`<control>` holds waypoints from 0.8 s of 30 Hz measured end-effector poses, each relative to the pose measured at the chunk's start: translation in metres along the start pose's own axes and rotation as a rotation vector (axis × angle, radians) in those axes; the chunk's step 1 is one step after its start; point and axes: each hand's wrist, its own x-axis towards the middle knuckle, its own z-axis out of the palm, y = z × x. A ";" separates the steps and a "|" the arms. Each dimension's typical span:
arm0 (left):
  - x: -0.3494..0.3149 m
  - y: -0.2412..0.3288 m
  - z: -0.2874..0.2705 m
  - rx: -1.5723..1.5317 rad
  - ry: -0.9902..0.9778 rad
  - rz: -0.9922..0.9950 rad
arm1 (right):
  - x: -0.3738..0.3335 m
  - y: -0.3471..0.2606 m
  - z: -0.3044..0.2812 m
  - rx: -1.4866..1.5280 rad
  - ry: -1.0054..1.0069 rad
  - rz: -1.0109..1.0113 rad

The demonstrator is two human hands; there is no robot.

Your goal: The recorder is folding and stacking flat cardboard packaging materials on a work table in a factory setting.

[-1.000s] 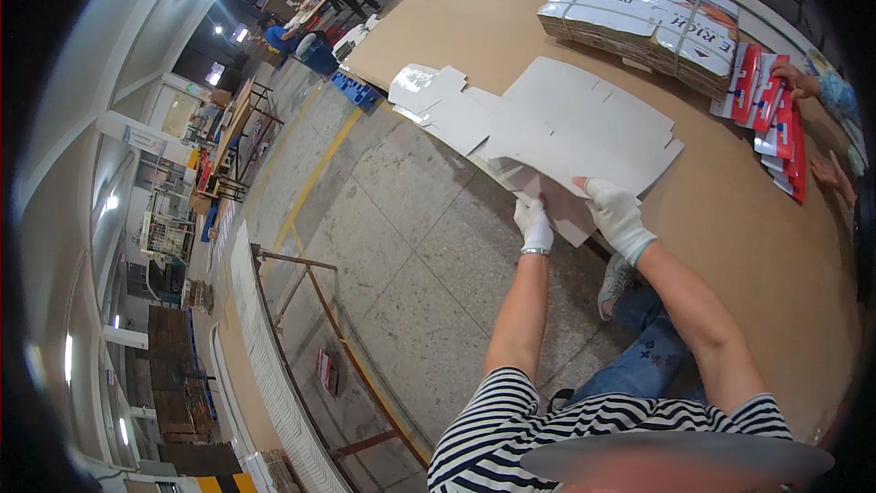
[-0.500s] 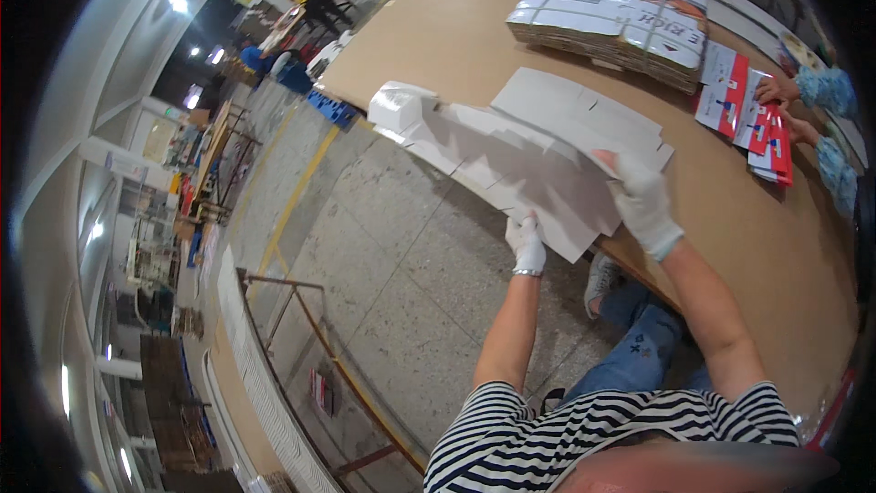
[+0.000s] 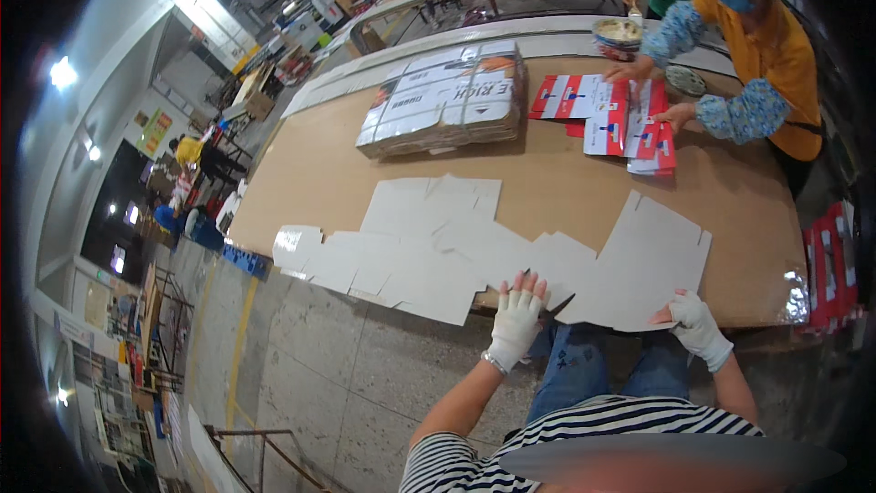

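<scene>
Flat die-cut cardboard sheets, white side up, lie along the near edge of the table. Against that edge, my left hand rests with its fingers stretched out, in a white fingerless glove. A dark pointed shape shows beside its fingers; I cannot tell whether it is a tool or a gap. At the near right corner of another white cardboard sheet, my right hand, gloved alike, pinches the edge between thumb and fingers. Some of its fingers are hidden.
A strapped stack of printed cardboard sits farther back on the brown table. At the right, a co-worker in orange handles red and white printed cards. More red packages stand by the right corner.
The white sheet that both hands held raised at the table's edge now lies flat. My hands have moved apart, and the view has swung right, showing more of the co-worker.
</scene>
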 end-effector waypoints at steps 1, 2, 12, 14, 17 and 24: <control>0.009 -0.009 0.021 0.069 -0.006 0.135 | -0.010 0.003 0.000 0.034 -0.019 0.051; 0.015 -0.007 0.033 0.124 -0.023 0.268 | -0.021 0.009 -0.004 0.045 -0.009 0.075; 0.094 0.056 0.049 -0.692 -0.134 -0.025 | -0.104 0.095 -0.018 -0.374 0.388 0.230; 0.092 0.077 0.056 -0.579 -0.067 -0.104 | -0.111 0.093 -0.006 -0.337 0.402 0.248; 0.092 0.096 0.051 -0.271 0.056 0.072 | -0.123 0.100 0.006 -0.279 0.487 0.338; 0.102 0.136 0.042 -0.773 -0.239 0.456 | -0.106 0.119 0.013 -0.201 0.727 0.680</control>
